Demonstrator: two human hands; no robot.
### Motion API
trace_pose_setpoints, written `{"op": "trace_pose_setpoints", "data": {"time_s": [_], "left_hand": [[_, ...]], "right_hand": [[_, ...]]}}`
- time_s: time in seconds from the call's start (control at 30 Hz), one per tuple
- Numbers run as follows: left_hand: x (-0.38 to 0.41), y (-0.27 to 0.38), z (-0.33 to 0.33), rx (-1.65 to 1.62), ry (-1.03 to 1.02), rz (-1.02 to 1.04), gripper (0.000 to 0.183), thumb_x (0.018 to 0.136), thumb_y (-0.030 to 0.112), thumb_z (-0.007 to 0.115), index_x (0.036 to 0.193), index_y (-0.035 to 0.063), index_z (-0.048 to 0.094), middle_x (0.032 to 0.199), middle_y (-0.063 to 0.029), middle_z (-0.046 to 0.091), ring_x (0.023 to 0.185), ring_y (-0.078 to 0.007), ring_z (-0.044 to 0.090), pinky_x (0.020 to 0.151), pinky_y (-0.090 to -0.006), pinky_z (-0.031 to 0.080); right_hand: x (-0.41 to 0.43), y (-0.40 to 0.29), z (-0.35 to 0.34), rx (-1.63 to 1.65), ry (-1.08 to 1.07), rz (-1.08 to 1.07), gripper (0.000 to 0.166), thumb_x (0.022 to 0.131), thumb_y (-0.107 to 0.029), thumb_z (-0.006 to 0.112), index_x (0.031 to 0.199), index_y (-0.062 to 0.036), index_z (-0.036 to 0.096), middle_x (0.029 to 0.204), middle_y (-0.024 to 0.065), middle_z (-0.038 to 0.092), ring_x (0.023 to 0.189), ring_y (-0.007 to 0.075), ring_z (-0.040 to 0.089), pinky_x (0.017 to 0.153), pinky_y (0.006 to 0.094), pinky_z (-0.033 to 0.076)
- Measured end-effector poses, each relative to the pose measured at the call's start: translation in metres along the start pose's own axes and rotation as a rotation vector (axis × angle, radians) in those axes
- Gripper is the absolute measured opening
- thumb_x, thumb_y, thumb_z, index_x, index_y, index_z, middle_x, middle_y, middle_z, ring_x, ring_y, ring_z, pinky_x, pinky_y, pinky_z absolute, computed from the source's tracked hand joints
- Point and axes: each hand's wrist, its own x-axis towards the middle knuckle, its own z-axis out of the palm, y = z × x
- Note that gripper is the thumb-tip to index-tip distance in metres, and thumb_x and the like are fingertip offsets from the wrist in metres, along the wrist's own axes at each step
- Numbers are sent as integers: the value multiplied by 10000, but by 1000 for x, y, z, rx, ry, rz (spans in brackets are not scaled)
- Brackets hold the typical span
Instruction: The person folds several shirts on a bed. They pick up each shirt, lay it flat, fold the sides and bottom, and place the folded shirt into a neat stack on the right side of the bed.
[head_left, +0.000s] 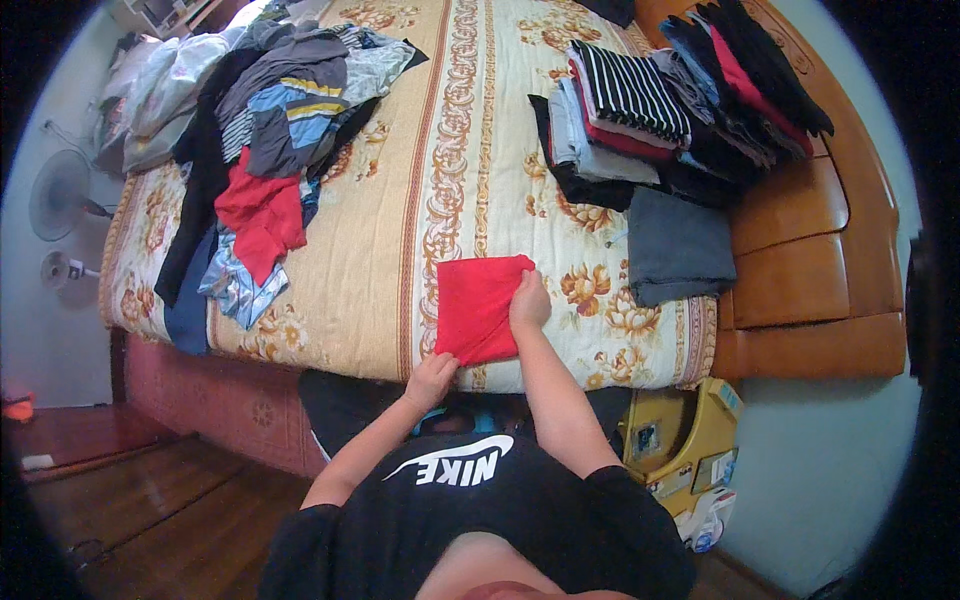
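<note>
A red cloth garment (478, 309), folded into a near square, lies flat on the bed's edge in front of me. My left hand (433, 384) pinches its near left corner between thumb and fingers. Along the right side, my right hand (531, 300) grips the far right corner, where the fabric bunches slightly. A diagonal crease runs across the lower right of the cloth. The garment's exact kind cannot be told in this folded state.
A floral bedspread (345, 300) covers the bed. Loose clothes (285, 120) are heaped at left beside plastic bags (169, 90). Folded clothes (630, 105) and folded grey fabric (679, 247) lie at right by the wooden headboard (795, 277). Fans (60, 195) stand at far left.
</note>
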Motion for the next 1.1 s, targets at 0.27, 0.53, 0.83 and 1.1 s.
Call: {"op": "trace_pose_setpoints", "data": {"time_s": [0.27, 0.53, 0.83, 1.1], "left_hand": [[41, -16, 4, -210, 241, -359, 468, 702, 123, 660, 1099, 16, 435, 996, -148, 531, 838, -309, 556, 751, -342, 463], [127, -64, 19, -932, 229, -862, 448, 747, 112, 670, 1111, -4, 437, 967, -131, 596, 872, -211, 583, 779, -307, 468], [147, -21, -112, -356, 153, -228, 274, 640, 44, 689, 862, 24, 530, 910, -122, 579, 864, -275, 570, 746, -342, 461], [22, -49, -6, -130, 96, -90, 178, 716, 37, 556, 885, 9, 508, 1033, -167, 524, 977, -339, 516, 843, -380, 434]], "right_hand": [[4, 9, 6, 65, 85, -149, 337, 851, -304, 504, 999, -1, 502, 957, 206, 565, 913, 351, 544, 759, 452, 426], [34, 5, 8, 628, -470, 244, 393, 767, -167, 654, 1074, 28, 505, 1029, 158, 586, 937, 277, 573, 822, 361, 454], [36, -44, -115, 938, -420, -423, 350, 687, 8, 656, 1009, -46, 533, 1023, 68, 561, 986, 189, 529, 878, 299, 418], [-63, 69, -33, 283, -231, -706, 273, 597, 102, 495, 831, -35, 526, 998, 134, 517, 1000, 314, 472, 907, 384, 356]]}}
